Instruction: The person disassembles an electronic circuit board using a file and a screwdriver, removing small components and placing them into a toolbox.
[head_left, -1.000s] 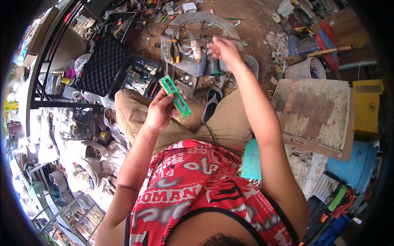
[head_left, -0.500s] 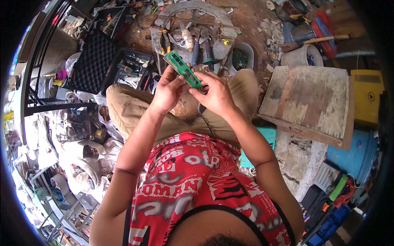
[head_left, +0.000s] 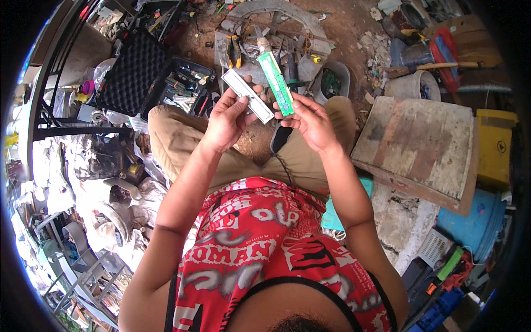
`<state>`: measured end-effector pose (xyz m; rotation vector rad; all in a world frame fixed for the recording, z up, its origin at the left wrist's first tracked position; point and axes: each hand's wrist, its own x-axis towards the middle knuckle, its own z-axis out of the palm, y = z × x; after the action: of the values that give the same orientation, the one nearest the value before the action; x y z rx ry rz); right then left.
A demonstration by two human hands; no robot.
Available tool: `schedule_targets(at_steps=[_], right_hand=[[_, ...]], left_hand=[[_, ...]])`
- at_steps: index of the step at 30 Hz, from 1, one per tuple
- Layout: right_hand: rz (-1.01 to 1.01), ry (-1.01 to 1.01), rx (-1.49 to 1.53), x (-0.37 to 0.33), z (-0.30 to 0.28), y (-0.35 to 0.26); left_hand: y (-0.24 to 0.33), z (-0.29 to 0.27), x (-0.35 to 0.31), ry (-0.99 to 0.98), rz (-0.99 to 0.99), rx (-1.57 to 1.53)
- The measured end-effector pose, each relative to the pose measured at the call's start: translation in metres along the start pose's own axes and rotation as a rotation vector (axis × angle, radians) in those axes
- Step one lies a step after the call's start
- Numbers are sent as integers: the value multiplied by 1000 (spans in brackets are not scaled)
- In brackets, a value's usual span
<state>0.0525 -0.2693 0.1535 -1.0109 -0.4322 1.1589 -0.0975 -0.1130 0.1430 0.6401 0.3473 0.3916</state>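
Above my lap, my left hand (head_left: 228,120) grips a pale, silvery-white flat strip (head_left: 247,95) with a raised rim, thumb pressed on its face. Beside it on the right, my right hand (head_left: 311,120) pinches the lower end of a long green circuit board (head_left: 275,80), which looks like a memory module with a row of dark chips. The board stands tilted, its upper end pointing away from me. A narrow gap separates strip and board.
Pliers with orange-black handles (head_left: 233,52) and a yellow tape measure (head_left: 316,58) lie ahead. An open black foam-lined case (head_left: 130,80) is on the left, a grey tub (head_left: 335,79) beyond my right knee. On the right are a wooden box (head_left: 415,146) and a yellow case (head_left: 496,141).
The green board and pale strip, held together in both hands before, are now apart. My right hand has moved right with the board; the left keeps the strip, its pale face now showing.
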Motion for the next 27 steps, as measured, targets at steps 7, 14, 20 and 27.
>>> schedule_targets(at_steps=[7,14,20,27], right_hand=[[10,-11,85,-7,-9,1],[10,-11,68,-8,-7,0],[8,-11,79,-9,-7,0],[6,-14,75,-11,-7,0]], left_hand=[[1,6,-1,20,-23,12],[0,3,0,-14,-14,18],[-2,3,0,14,14,27],[-6,-2,1,25,56,91]])
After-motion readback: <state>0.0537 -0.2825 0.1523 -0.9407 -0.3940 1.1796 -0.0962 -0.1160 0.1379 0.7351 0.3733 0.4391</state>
